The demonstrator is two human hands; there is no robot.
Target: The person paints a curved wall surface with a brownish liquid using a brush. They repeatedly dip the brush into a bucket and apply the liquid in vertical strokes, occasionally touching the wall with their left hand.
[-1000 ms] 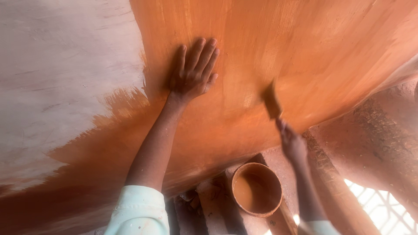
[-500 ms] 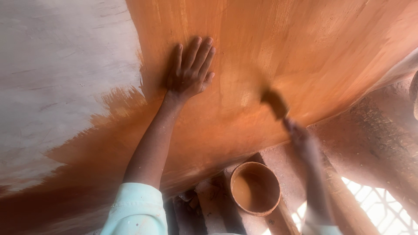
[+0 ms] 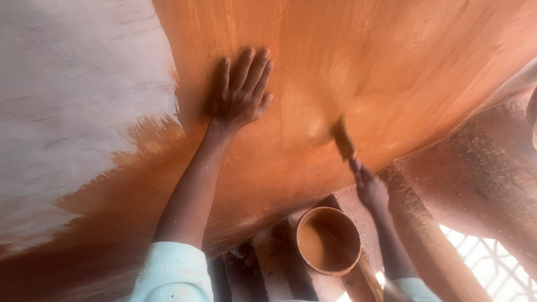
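Brush on the orange wall

Brush [image 3: 342,137] runs diagonal, bristles up-left on the wall [image 3: 391,67]; right hand [image 3: 369,187] clenched round its handle. Left hand [image 3: 241,92] flat, fingers spread, holding nothing.

Lighting: soft, warm daylight, moderately bright. Source appears to be the grille [image 3: 492,263] at lower right, blown out to near white. Orange wall [image 3: 391,61] evenly lit, faint sheen near centre. Unpainted grey patch [image 3: 72,84] looks flat and hazy. Left hand [image 3: 241,89] sharp, casting a slight shadow at its edge. Right hand [image 3: 370,189] and brush [image 3: 343,138] smeared by motion blur. Bucket [image 3: 329,240] slightly soft. Bottom left corner dim.
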